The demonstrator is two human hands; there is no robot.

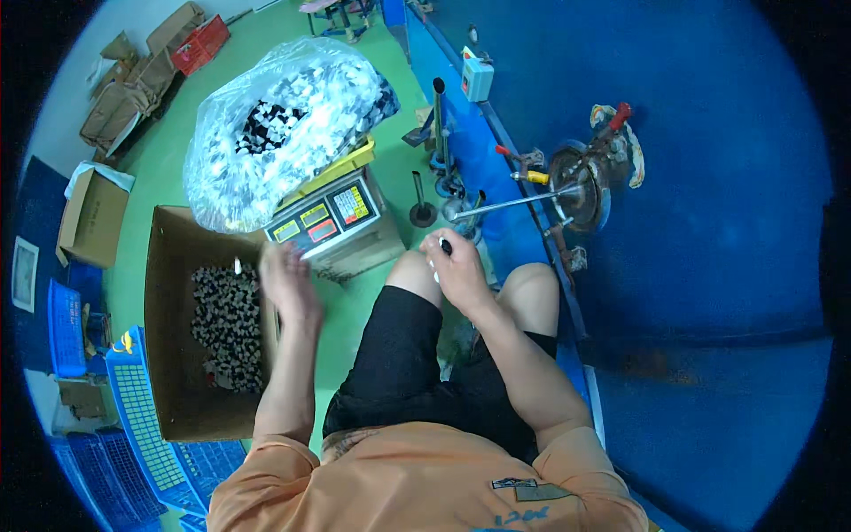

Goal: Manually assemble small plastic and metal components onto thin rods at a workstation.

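Observation:
My left hand (291,282) is over the right edge of a tall cardboard box (182,346), its fingers smeared by motion, so I cannot tell whether they hold anything. Inside the box lies a heap of small dark parts (226,328). A small white piece (238,265) shows near the heap's far edge; whether it lies there or is in the air is unclear. Above my knee, my right hand (463,277) is closed round a small black-and-white part (445,246). Beyond my left hand stands a large clear plastic bag (292,106), full of white and black parts.
A scale (328,217) with a keypad panel stands beside the box, a yellow tray (332,173) above it. At right, a round metal fixture (576,191) with red handles is mounted by the blue panel (709,266). Blue crates (146,417) stand left.

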